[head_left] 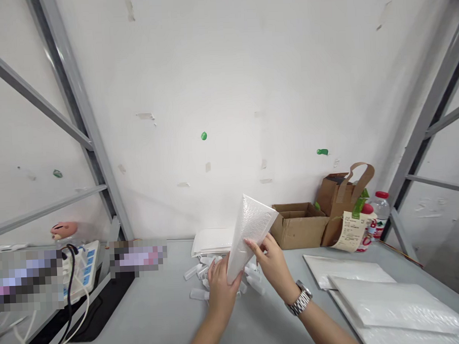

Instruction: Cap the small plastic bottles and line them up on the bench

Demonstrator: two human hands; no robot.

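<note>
A white bubble mailer [243, 237] is held up at a tilt above the grey table, between both hands. My left hand [222, 286] grips its lower end, fingers wrapped round the edge. My right hand [269, 259], with a metal watch on the wrist, pinches its right side. Whether anything is inside the mailer cannot be seen. Below and behind the hands lies a loose pile of small clear plastic bottles [199, 294], partly hidden by the hands. Behind that pile is a stack of flat white mailers [211, 240].
At right, several padded white mailers [406, 303] overlap on the table. An open cardboard box [302, 232], a brown paper bag [331, 195] and a red-capped bottle [381, 206] stand at the back right. A power strip [89, 264] with cables and a black mat [106, 309] lie left.
</note>
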